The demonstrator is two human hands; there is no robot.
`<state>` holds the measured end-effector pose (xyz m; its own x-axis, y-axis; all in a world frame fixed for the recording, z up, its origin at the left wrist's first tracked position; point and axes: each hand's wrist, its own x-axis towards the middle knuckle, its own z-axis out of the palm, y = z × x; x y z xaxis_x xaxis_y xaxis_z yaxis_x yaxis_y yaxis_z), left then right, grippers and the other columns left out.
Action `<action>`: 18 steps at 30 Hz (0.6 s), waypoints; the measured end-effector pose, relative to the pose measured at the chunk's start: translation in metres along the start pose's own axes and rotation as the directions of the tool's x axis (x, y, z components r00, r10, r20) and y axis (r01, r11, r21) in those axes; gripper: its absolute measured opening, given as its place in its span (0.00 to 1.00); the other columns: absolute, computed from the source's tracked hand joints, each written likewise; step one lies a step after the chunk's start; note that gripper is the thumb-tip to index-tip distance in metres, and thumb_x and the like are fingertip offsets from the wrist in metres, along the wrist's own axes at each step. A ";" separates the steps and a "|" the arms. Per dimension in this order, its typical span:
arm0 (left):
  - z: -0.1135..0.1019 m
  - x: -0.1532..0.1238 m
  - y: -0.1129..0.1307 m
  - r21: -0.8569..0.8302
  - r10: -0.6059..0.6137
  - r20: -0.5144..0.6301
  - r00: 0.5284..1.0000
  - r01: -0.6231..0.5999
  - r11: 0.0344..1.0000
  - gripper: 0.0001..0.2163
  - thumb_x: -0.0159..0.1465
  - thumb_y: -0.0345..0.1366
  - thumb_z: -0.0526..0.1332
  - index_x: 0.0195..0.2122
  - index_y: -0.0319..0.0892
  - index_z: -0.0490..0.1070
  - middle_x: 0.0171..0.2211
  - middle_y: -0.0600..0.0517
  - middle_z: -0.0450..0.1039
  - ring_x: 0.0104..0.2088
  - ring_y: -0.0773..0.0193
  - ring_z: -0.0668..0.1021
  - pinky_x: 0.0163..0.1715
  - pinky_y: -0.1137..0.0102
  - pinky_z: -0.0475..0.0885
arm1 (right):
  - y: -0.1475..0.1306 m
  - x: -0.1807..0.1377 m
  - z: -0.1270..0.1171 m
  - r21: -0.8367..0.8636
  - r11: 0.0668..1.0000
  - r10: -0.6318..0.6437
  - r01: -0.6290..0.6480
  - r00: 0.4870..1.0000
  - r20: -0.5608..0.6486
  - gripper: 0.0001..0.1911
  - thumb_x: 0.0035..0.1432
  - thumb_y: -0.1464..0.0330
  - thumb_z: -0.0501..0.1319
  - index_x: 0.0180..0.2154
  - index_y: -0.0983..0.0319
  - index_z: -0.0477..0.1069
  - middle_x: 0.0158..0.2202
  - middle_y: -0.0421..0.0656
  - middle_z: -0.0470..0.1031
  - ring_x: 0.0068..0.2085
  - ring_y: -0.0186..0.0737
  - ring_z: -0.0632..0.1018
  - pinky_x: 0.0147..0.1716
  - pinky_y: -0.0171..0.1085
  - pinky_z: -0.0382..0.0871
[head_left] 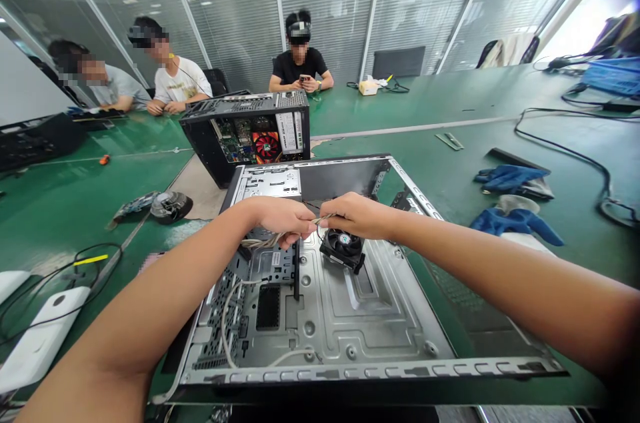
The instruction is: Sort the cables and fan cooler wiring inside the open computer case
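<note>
An open computer case [370, 336] lies on its side in front of me, its metal floor showing. Above it my left hand [284, 217] is closed around a bundle of thin greyish cables [263, 241]. Close beside it, my right hand [357, 215] pinches the same bundle farther along. Just below my right hand a black CPU cooler fan [343, 248] hangs over or rests in the case; which one I cannot tell. A loose pale cable [226, 316] curves along the left side of the case floor.
Behind stands a second computer case [245, 133] with a red fan. Blue work gloves [515, 219] and a black cable [575, 146] lie right. A cap-like grey item [171, 207] and white power strip [47, 336] are left. Several people [300, 66] sit across the green table [400, 119].
</note>
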<state>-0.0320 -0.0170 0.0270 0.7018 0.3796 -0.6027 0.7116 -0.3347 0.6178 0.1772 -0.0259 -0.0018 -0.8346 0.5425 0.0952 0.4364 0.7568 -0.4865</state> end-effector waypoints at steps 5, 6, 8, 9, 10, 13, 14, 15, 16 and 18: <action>-0.001 0.001 -0.002 0.071 -0.003 -0.034 0.999 0.005 0.997 0.09 0.63 0.41 0.51 0.33 0.42 0.64 0.16 0.58 0.66 0.22 0.63 0.74 0.29 0.69 0.67 | 0.001 0.002 0.002 -0.050 0.998 -0.044 0.046 0.999 0.030 0.16 0.67 0.63 0.48 0.31 0.62 0.67 0.26 0.41 0.67 0.28 0.34 0.64 0.30 0.34 0.56; -0.001 0.002 -0.001 0.080 -0.012 -0.036 0.999 0.015 0.997 0.09 0.63 0.41 0.51 0.33 0.42 0.65 0.16 0.58 0.66 0.22 0.63 0.75 0.29 0.69 0.67 | 0.002 0.002 0.002 -0.052 0.998 -0.044 0.046 0.998 0.035 0.16 0.67 0.62 0.48 0.31 0.61 0.67 0.26 0.41 0.66 0.28 0.34 0.64 0.30 0.34 0.56; -0.001 0.002 0.000 0.105 -0.038 -0.041 0.998 0.042 0.994 0.10 0.63 0.42 0.51 0.36 0.41 0.66 0.16 0.57 0.66 0.23 0.62 0.75 0.30 0.68 0.66 | 0.002 0.003 0.003 -0.056 0.998 -0.039 0.041 0.998 0.042 0.16 0.67 0.63 0.48 0.31 0.61 0.67 0.26 0.40 0.66 0.28 0.34 0.64 0.30 0.34 0.56; 0.000 0.001 0.000 0.120 -0.052 -0.044 0.998 0.057 0.991 0.11 0.63 0.42 0.51 0.36 0.41 0.67 0.16 0.57 0.67 0.23 0.62 0.75 0.30 0.68 0.66 | 0.003 0.003 0.003 -0.057 0.998 -0.034 0.037 0.998 0.044 0.16 0.66 0.63 0.48 0.31 0.61 0.67 0.26 0.40 0.66 0.28 0.34 0.64 0.30 0.34 0.55; 0.000 0.001 0.001 0.136 -0.064 -0.048 0.997 0.070 0.988 0.12 0.63 0.43 0.51 0.37 0.41 0.67 0.16 0.57 0.67 0.23 0.62 0.75 0.30 0.68 0.66 | 0.003 0.003 0.003 -0.060 0.998 -0.029 0.032 0.999 0.045 0.15 0.66 0.63 0.48 0.31 0.61 0.67 0.26 0.40 0.66 0.28 0.34 0.64 0.30 0.35 0.55; 0.000 0.001 0.002 0.174 -0.083 -0.056 0.995 0.092 0.980 0.13 0.64 0.43 0.50 0.39 0.40 0.67 0.16 0.56 0.68 0.23 0.62 0.74 0.30 0.68 0.65 | 0.003 0.004 0.003 -0.069 0.997 -0.018 0.022 0.998 0.052 0.16 0.66 0.63 0.48 0.30 0.61 0.66 0.26 0.40 0.66 0.27 0.34 0.64 0.30 0.35 0.55; 0.000 0.001 0.003 0.183 -0.083 -0.057 0.995 0.092 0.979 0.14 0.64 0.43 0.49 0.39 0.40 0.67 0.16 0.56 0.68 0.23 0.62 0.74 0.30 0.68 0.65 | 0.004 0.004 0.003 -0.073 0.997 -0.017 0.020 0.998 0.053 0.16 0.66 0.63 0.48 0.30 0.61 0.66 0.26 0.40 0.66 0.27 0.35 0.64 0.30 0.35 0.55; 0.001 0.001 0.003 0.191 -0.082 -0.057 0.995 0.091 0.977 0.14 0.64 0.43 0.49 0.39 0.39 0.67 0.16 0.56 0.68 0.23 0.63 0.74 0.30 0.68 0.65 | 0.004 0.005 0.004 -0.077 0.997 -0.015 0.020 0.998 0.056 0.16 0.66 0.62 0.48 0.30 0.61 0.66 0.26 0.41 0.67 0.28 0.35 0.64 0.30 0.35 0.55; 0.001 0.001 0.004 0.197 -0.080 -0.057 0.995 0.089 0.976 0.14 0.64 0.43 0.49 0.40 0.39 0.67 0.16 0.56 0.69 0.23 0.63 0.74 0.31 0.68 0.65 | 0.005 0.005 0.004 -0.081 0.997 -0.014 0.018 0.998 0.059 0.16 0.66 0.62 0.48 0.30 0.61 0.66 0.26 0.41 0.67 0.28 0.35 0.64 0.30 0.35 0.55; 0.001 0.001 0.004 0.205 -0.078 -0.061 0.995 0.089 0.975 0.14 0.64 0.43 0.49 0.40 0.39 0.67 0.16 0.56 0.69 0.23 0.63 0.74 0.31 0.68 0.65 | 0.006 0.005 0.004 -0.087 0.996 -0.007 0.013 0.998 0.066 0.16 0.66 0.62 0.47 0.31 0.61 0.66 0.26 0.41 0.67 0.28 0.35 0.64 0.30 0.35 0.55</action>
<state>-0.0284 -0.0185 0.0289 0.6405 0.4568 -0.6173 0.7631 -0.4688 0.4449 0.1743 -0.0201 -0.0076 -0.8581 0.5118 0.0416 0.4531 0.7928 -0.4077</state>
